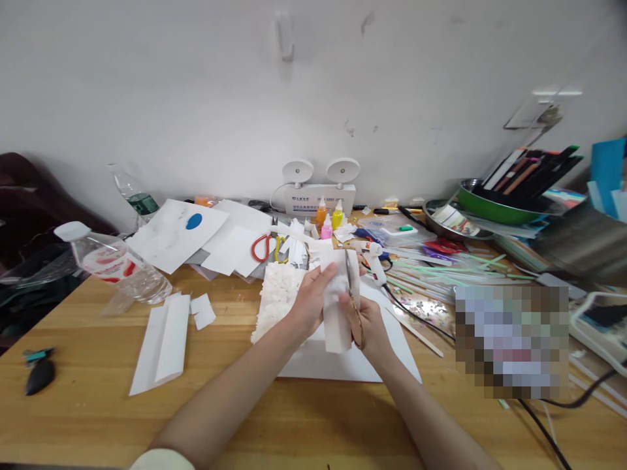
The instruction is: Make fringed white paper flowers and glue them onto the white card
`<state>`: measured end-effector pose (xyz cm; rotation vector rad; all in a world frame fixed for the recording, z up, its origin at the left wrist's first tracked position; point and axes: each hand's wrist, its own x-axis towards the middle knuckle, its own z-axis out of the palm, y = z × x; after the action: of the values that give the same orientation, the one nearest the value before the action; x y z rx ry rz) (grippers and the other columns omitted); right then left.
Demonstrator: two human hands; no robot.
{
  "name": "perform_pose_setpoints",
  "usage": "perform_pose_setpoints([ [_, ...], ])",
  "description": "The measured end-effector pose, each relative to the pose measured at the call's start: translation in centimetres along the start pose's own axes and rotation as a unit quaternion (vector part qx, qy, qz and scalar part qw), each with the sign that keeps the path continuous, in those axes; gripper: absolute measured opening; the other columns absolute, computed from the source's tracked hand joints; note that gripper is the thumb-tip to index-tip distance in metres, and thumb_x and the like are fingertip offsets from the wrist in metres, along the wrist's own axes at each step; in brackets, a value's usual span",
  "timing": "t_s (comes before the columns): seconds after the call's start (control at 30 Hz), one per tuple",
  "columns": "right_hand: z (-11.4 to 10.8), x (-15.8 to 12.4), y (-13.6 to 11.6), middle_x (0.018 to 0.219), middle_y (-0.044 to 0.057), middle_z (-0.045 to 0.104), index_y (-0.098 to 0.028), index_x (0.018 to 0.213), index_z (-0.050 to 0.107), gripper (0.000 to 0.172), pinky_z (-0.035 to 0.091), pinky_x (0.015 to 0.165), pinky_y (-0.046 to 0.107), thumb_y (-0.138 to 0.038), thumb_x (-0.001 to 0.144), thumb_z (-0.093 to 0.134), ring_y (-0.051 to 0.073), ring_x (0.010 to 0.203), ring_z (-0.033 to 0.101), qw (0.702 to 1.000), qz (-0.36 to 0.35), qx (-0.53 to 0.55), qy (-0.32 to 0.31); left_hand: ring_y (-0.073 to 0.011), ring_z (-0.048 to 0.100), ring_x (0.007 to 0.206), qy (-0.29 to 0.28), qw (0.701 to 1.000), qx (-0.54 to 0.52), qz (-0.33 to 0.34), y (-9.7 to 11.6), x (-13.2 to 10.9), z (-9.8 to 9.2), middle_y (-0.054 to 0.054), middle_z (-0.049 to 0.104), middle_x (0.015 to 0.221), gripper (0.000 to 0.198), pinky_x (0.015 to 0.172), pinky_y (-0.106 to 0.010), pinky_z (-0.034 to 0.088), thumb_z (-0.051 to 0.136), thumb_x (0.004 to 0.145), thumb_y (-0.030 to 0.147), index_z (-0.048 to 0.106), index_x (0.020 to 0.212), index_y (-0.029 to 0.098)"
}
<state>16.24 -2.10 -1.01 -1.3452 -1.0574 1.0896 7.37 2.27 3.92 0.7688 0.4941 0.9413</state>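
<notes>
My left hand (314,295) grips a folded strip of white paper (337,326), holding it upright above the table. In my right hand (369,320) is a pair of scissors (349,271), its blades pointing away from me and lying along the paper; whether they are open on it I cannot tell. Beneath both hands lies a large white sheet (386,352). To the left, partly behind my left forearm, is a piece covered with crumpled white bits (279,290). A folded white paper (164,346) and small paper squares (202,311) rest farther left.
A clear bottle (117,264) tilts at the left, near loose sheets (171,232). Red-handled pliers (261,249), small paint bottles (321,212) and a glue gun (372,261) with its cord stand behind my hands. Thin sticks (426,277) and a green bowl (499,201) of pens are at right.
</notes>
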Motion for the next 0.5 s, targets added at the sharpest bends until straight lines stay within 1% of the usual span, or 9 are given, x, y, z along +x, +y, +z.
perform_pose_setpoints([
  [0.13,-0.11,0.06,-0.2,0.036,-0.006,0.034,-0.018,0.049,0.036,0.046,0.024,0.03,0.019,-0.057,0.071,0.048,0.007,0.033,0.032,0.999,-0.011,-0.034,0.002,-0.0225,0.06,0.091,-0.017,1.0,-0.005,0.012,-0.04,0.02,-0.11,-0.011,0.067,0.092,0.034,0.073,-0.027,0.046,0.05,0.079,0.031,0.059,0.106,0.012],
  [0.27,-0.16,0.21,-0.07,0.038,-0.005,0.036,-0.018,0.05,0.037,0.045,0.026,0.031,0.02,-0.056,0.07,0.05,0.007,0.034,0.032,0.999,-0.024,-0.036,-0.001,-0.0233,0.061,0.088,0.006,1.0,-0.007,0.004,0.08,0.01,0.08,-0.011,0.067,0.09,0.035,0.072,-0.028,0.046,0.054,0.075,0.033,0.061,0.103,0.012],
  [0.37,-0.16,0.28,0.15,0.037,-0.005,0.036,-0.019,0.05,0.038,0.044,0.024,0.03,0.02,-0.056,0.07,0.049,0.007,0.033,0.031,1.0,-0.015,-0.026,-0.003,-0.0239,0.062,0.086,0.023,1.0,-0.005,-0.006,0.17,0.01,0.22,-0.011,0.068,0.087,0.037,0.071,-0.029,0.047,0.057,0.072,0.034,0.062,0.101,0.012],
  [0.5,-0.27,0.37,0.28,0.036,-0.005,0.036,-0.019,0.05,0.037,0.044,0.023,0.029,0.02,-0.057,0.07,0.049,0.007,0.032,0.031,1.0,-0.009,-0.024,-0.013,-0.0233,0.062,0.085,0.03,0.999,-0.008,-0.007,0.18,-0.02,0.22,-0.01,0.068,0.085,0.037,0.071,-0.029,0.047,0.057,0.071,0.035,0.061,0.101,0.013],
])
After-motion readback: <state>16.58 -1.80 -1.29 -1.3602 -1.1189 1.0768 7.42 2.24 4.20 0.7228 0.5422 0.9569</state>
